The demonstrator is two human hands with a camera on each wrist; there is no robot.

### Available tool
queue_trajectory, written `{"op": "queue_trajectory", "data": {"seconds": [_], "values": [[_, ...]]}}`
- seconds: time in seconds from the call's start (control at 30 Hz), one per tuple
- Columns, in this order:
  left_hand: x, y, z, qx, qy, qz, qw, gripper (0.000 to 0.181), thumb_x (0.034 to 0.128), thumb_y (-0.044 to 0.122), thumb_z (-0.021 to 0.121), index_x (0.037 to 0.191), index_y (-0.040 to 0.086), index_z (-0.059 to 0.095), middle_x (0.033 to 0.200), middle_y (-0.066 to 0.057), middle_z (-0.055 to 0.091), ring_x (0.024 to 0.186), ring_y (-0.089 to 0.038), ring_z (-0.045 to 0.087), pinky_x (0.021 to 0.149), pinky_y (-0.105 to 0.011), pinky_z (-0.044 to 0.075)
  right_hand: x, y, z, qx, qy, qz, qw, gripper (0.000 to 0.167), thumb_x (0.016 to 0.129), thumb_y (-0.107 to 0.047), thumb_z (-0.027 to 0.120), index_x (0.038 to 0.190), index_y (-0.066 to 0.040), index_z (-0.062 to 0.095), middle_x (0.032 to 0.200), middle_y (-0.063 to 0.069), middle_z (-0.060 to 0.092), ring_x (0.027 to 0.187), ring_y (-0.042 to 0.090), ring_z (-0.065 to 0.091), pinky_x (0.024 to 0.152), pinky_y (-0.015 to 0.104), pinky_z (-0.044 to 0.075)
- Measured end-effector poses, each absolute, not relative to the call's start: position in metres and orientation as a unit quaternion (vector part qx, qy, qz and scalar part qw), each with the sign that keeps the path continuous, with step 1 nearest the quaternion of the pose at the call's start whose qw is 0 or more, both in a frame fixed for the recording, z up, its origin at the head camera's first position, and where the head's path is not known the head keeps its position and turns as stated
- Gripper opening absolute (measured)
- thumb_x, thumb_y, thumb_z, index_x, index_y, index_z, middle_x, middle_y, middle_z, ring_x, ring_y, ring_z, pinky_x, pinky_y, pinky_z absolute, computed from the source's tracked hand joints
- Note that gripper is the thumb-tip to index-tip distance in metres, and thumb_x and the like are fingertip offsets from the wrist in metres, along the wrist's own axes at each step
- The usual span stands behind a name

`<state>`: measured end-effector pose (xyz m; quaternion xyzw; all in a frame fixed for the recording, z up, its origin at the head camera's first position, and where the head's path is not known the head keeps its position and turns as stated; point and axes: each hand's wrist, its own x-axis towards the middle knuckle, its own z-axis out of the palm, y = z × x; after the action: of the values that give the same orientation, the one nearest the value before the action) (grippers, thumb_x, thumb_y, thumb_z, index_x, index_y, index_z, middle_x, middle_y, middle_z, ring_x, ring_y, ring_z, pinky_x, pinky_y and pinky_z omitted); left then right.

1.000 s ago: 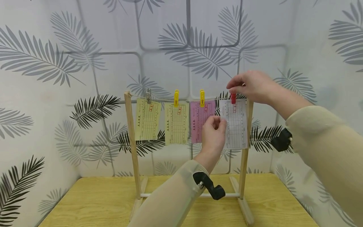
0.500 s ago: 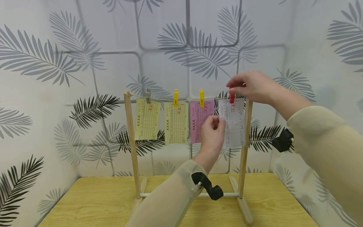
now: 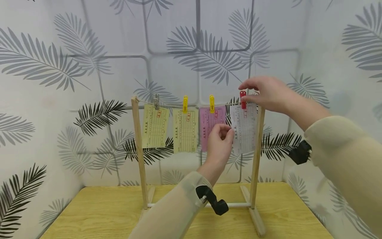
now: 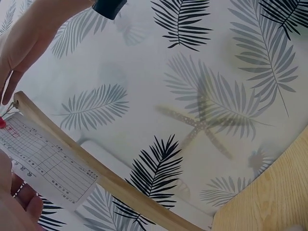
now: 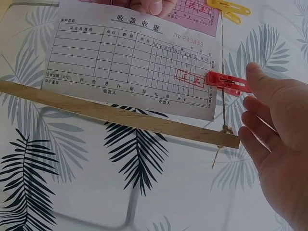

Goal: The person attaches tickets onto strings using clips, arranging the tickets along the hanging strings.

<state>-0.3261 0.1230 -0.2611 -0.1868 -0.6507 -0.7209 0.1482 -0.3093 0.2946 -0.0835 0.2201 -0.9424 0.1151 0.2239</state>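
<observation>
A white receipt slip (image 3: 244, 132) hangs at the right end of the string under a red clothespin (image 3: 243, 100). In the right wrist view the clothespin (image 5: 226, 83) grips the slip's edge at the string. My right hand (image 3: 273, 94) is beside it, fingers spread, the thumb at the clothespin's handle end and the other fingers apart from it. My left hand (image 3: 220, 141) is in front of the pink slip (image 3: 206, 121), by the white slip's left edge. Its thumb and forefinger tips are close together, with no paper plainly between them.
Two yellow slips (image 3: 154, 129) hang farther left, one from a grey clip (image 3: 156, 101), one from a yellow clothespin (image 3: 185, 104). Another yellow clothespin (image 3: 212, 104) holds the pink slip. Wooden posts (image 3: 257, 166) carry the string above a wooden table (image 3: 98, 209).
My right fingers have spread off the red clothespin, which now shows its handles. My left hand has moved slightly left and down, away from the white slip's edge.
</observation>
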Motion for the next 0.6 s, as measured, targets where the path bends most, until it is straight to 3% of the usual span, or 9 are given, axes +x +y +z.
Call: {"op": "queue_trajectory", "data": {"seconds": [0.33, 0.6], "values": [[-0.319, 0.091, -0.272, -0.235, -0.699, -0.658, 0.155, 0.018, 0.1125, 0.018, 0.066, 0.129, 0.009, 0.066, 0.113, 0.003, 0.067, 0.103, -0.012, 0.063, 0.097, -0.036, 0.055, -0.285, 0.290, -0.110, 0.243, -0.908, 0.089, 0.328, 0.055, 0.106, -0.023, 0.078, 0.154, -0.004, 0.061, 0.161, 0.022, 0.055, 0.151, 0.048, 0.045, 0.124, 0.066, 0.034], [-0.312, 0.058, -0.285, -0.261, -0.755, -0.578, 0.167, 0.026, 0.1142, 0.019, 0.062, 0.136, 0.005, 0.063, 0.125, -0.003, 0.071, 0.118, -0.019, 0.067, 0.106, -0.040, 0.055, -0.263, 0.279, -0.172, 0.274, -0.879, 0.070, 0.383, 0.059, 0.100, -0.020, 0.085, 0.152, -0.001, 0.062, 0.157, 0.021, 0.058, 0.150, 0.043, 0.049, 0.120, 0.064, 0.041]]}}
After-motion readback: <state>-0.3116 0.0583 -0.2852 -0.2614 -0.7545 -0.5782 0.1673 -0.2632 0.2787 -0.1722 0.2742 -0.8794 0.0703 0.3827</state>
